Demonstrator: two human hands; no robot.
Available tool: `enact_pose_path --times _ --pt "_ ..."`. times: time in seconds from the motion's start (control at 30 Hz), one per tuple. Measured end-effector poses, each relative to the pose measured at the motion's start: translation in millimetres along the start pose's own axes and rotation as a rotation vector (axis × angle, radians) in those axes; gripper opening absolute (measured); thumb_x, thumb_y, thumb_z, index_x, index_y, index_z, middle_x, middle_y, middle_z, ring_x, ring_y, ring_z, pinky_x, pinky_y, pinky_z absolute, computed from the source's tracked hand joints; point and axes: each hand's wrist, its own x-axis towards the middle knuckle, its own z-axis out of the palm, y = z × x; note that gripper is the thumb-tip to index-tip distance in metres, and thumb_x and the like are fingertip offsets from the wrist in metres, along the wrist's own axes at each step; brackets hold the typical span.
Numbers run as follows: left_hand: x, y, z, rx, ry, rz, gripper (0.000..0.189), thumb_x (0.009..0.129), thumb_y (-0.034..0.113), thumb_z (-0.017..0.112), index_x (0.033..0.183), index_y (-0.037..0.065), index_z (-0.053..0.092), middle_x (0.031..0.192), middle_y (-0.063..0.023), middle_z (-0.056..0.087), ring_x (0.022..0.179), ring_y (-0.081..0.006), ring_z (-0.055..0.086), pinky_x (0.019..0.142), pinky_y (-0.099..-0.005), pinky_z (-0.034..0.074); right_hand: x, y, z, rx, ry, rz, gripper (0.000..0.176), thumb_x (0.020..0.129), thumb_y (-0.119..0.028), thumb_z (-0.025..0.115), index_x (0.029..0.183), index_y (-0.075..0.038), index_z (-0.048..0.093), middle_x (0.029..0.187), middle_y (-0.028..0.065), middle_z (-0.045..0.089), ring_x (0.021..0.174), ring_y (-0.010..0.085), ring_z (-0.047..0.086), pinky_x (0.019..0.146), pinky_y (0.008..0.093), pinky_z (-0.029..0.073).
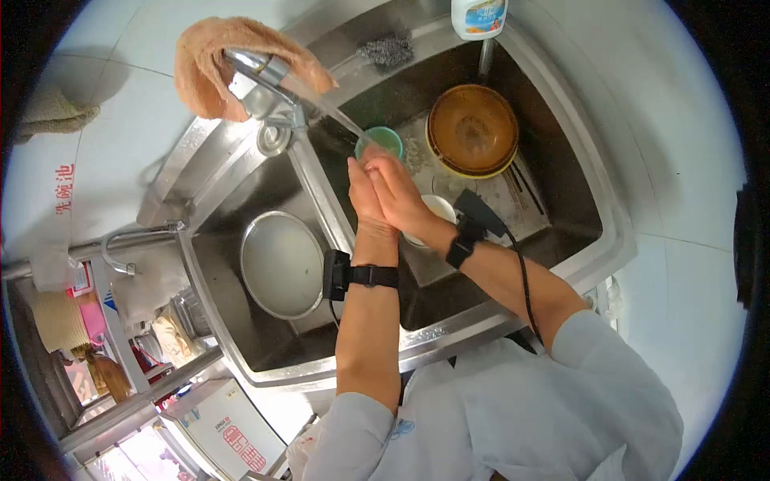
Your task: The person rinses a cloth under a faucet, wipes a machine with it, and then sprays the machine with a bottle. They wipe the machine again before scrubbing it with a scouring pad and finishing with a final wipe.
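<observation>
Water (341,118) streamed down from a metal tap (273,68), draped with an orange cloth (200,68), and met a pair of bare hands over the right-hand basin of a double steel sink. The left hand (366,196) and right hand (395,190) were pressed together, palms inward, fingers partly curled and overlapping; whether anything lay between them could not be told. Their fingertips reached over a green cup (396,145), while a white bowl (437,205) sat partly beneath the right wrist.

Good handling here, by the look of it, rested on letting the flow reach every surface — palms loosened and turned in the stream, fingers parted so the gaps were not shielded. Tilting the fingertips below the wrists seemed wise: black straps (374,276) and a cable (525,280) were best spared the runoff. Holding low over the basin would have limited splashing — and small, slow turns would have avoided knocking the cup or the brown bowl (472,128) beyond.
</observation>
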Motion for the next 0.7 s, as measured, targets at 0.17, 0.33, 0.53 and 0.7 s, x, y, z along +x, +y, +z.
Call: enact_pose_path --times 0.17,0.33,0.53,0.7 --pt "-14.3 -14.8 57.7 0.299 0.401 0.022 0.029 0.090 0.027 0.036 0.107 0.006 0.046 0.104 -0.0102 0.051 0.095 -0.0240 0.049 0.086 -0.0364 0.040 20.2 14.7 -23.1 -0.337 -0.102 -0.028 0.015 0.085 -0.018 0.043 0.081 -0.005 0.047 0.083 0.0154 0.048 0.080 0.0352 0.045 0.070 0.0450 0.034" --pt "-9.5 -14.5 43.2 0.304 0.384 -0.045 0.026 0.088 0.025 0.042 0.102 0.005 0.047 0.093 -0.0077 0.054 0.083 -0.0228 0.055 0.068 -0.0372 0.048 31.5 21.5 -30.1 -0.371 -0.358 -0.020 0.029 0.089 -0.028 0.037 0.077 -0.002 0.042 0.077 0.0177 0.048 0.075 0.0374 0.044 0.065 0.0429 0.034" --pt "-9.8 -20.2 49.5 0.365 0.399 -0.023 0.017 0.085 0.020 0.044 0.092 0.006 0.050 0.082 -0.0063 0.055 0.067 -0.0192 0.055 0.049 -0.0312 0.044 38.8 13.8 -33.2 -0.346 -0.365 0.131 0.032 0.089 -0.030 0.035 0.077 -0.001 0.043 0.073 0.0226 0.051 0.072 0.0415 0.048 0.062 0.0464 0.037" --pt "-6.3 -22.5 59.4 0.311 0.411 0.035 0.014 0.086 0.021 0.043 0.083 0.009 0.048 0.073 -0.0047 0.053 0.054 -0.0167 0.052 0.037 -0.0276 0.038 46.0 10.3 -26.4 -0.427 -0.304 0.217 0.034 0.089 -0.029 0.034 0.077 0.000 0.046 0.072 0.0228 0.052 0.071 0.0413 0.049 0.062 0.0454 0.039"
